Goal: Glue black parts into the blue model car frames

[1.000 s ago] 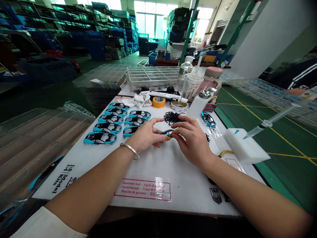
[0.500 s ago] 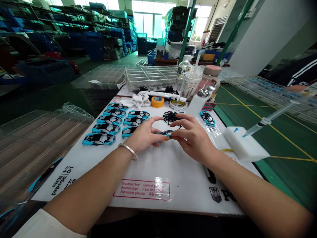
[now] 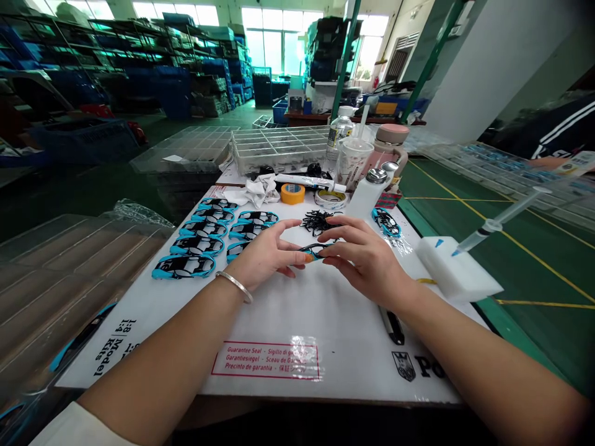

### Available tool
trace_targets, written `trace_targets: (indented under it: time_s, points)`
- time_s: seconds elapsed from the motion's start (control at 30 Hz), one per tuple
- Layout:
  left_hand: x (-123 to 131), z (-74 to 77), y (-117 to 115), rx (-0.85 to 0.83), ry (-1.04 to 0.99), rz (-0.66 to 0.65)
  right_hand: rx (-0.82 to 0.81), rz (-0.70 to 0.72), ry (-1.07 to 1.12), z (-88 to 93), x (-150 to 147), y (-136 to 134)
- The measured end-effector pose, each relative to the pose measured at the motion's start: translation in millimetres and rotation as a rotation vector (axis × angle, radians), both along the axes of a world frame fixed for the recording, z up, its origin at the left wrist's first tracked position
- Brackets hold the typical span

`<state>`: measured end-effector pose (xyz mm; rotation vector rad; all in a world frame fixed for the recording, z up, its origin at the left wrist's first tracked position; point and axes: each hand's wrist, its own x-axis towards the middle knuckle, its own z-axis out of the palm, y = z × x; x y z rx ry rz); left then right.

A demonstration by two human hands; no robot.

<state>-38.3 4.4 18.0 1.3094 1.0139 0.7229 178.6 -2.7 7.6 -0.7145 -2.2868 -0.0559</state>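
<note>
Between my two hands, above the white board (image 3: 279,322), is a small blue-and-black model car body (image 3: 315,250), mostly covered by fingers. My left hand (image 3: 274,253) pinches its left end between thumb and fingers. On its right end, the fingertips of my right hand (image 3: 360,257) are closed. Just beyond them lies a pile of small black parts (image 3: 317,222). Several similar car bodies (image 3: 185,266) stand in two rows to the left, some partly hidden by my left hand. One more car body (image 3: 387,222) lies at the right.
Orange tape (image 3: 292,194), a white tape roll (image 3: 330,199), crumpled tissue (image 3: 260,189) and a metal-capped white bottle (image 3: 369,192) stand behind. At right, a syringe (image 3: 483,227) sticks in a white foam block (image 3: 458,269). A cutter (image 3: 393,327) lies under my right forearm. Clear trays (image 3: 60,279) are at left.
The view has shifted slightly. Both hands keep their grip on the car body, which has tilted a little, with small finger movements.
</note>
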Motion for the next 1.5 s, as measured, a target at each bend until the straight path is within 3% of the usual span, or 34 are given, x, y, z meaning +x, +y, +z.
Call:
trace_targets:
  time_s: [0.47, 0.93, 1.5]
  points:
    - [-0.5, -7.3, 1.3, 0.084, -0.019, -0.05, 0.013, 0.0, -0.01, -1.2, -1.6, -2.8]
    - [-1.7, 0.2, 0.4, 0.084, -0.016, -0.01, 0.026, -0.073, 0.064, 5.6, 9.0, -2.7]
    - [1.9, -0.5, -3.1, 0.068, 0.006, -0.042, 0.093, -0.02, 0.092, -0.8, -0.1, -0.1]
